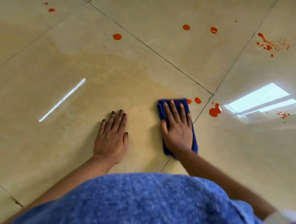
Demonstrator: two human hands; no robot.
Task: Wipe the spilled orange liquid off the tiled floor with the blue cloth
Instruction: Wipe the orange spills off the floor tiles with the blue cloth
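Tiled floor point(140, 63): right hand point(177, 127) flat, unclenched, pressing the blue cloth point(193, 135) beneath; orange drops point(197, 100) at one o'clock.

Bright daylight, window glare point(258, 102) on glossy tiles (wide-angle bending), blurred foreground

It looked like an indoor room, probably a home: glossy beige floor tiles point(154, 15) mirrored a bright window reflection point(260, 100).
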